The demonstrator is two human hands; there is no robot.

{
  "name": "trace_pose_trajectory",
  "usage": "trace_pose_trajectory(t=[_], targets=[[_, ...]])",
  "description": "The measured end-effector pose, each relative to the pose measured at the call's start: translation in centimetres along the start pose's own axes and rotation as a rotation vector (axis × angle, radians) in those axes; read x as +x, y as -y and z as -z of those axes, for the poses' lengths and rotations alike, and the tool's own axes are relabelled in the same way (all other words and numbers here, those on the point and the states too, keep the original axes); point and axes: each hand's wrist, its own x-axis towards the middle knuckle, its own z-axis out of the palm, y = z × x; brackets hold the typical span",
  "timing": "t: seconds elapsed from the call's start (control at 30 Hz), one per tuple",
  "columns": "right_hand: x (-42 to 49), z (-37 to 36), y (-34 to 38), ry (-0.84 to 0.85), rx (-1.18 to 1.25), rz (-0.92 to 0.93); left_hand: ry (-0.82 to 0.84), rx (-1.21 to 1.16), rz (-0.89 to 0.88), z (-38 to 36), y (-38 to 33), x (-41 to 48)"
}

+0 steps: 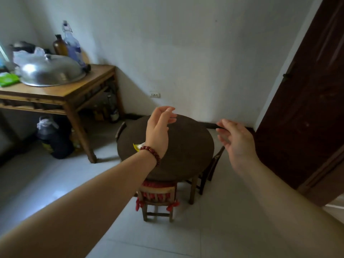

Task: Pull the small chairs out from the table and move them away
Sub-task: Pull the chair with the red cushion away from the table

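Note:
A low round dark table stands on the tiled floor ahead of me. A small wooden chair with a red fringed cushion is tucked under its near edge. Another small chair sits under the right side, and a chair back shows at the far left edge. A dark chair back peeks out behind the table on the right. My left hand, with a red bead bracelet, hovers open above the tabletop. My right hand is open in the air near the table's right edge, touching nothing.
A taller wooden side table at the left carries a metal lid and bottles; jugs stand under it. A dark wooden door stands open on the right. A yellow scrap lies on the round table.

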Motion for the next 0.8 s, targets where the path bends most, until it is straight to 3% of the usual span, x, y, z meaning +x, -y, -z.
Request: trace_pose_trajectory(t=[0.47, 0.8], targets=[[13.9, -6.4, -5.2, 0.107, -0.036, -0.025, -0.008, 0.028, -0.009, 0.6, 6.4, 13.8], [20.4, -8.0, -8.1, 0.199, -0.03, -0.139, -0.158, 0.126, 0.027, 0.3, 9.7, 17.0]])
